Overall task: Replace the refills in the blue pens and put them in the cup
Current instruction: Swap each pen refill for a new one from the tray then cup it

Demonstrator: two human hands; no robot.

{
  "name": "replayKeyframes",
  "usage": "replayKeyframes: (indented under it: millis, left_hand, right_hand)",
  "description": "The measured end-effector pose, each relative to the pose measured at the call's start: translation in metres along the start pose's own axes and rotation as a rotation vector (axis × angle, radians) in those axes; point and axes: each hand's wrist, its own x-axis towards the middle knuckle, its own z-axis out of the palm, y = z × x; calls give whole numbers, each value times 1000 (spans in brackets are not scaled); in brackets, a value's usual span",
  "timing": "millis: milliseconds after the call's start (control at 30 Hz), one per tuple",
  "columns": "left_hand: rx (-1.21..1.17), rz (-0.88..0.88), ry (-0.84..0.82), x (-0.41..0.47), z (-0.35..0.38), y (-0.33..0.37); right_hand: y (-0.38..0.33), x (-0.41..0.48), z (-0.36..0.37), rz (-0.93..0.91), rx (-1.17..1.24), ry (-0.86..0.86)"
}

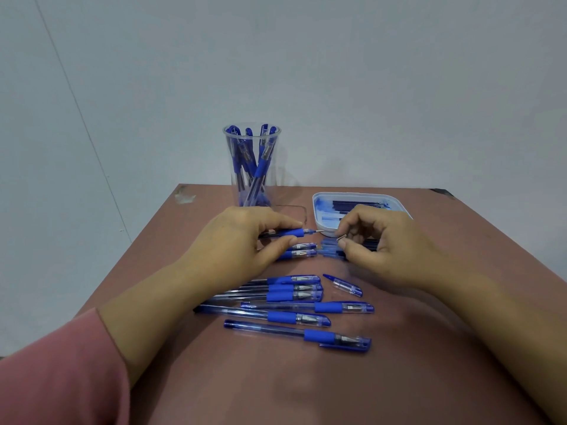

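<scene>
Left hand point(236, 240) grips a pen point(293, 232); right hand point(380, 243) pinches what seems a metal tip point(341, 237), beside the far-edge tray point(322, 225).

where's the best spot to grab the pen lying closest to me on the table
Take the nearest pen by its blue rubber sleeve, coming down from above with thumb and finger either side of the barrel. It lies flat and crosswise on the table, clear of the next pen, so both long sides are free, and the sleeve probably slips least.
</scene>
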Motion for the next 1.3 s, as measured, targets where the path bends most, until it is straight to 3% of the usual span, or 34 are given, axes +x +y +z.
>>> replayKeyframes:
  millis: [233,567,967,1300]
  left_hand:
    - [-1,15,-7,0,1,1]
    - [-44,50,-24,-2,3,8]
    - [-16,55,-26,-2,5,7]
    - [-13,76,-26,-1,5,8]
  right_hand:
    - [0,2,4,-14,118,70]
    - [-9,1,12,-66,96,12]
    - [-2,3,11,-217,-158,72]
    - [2,4,14,-275,-205,61]
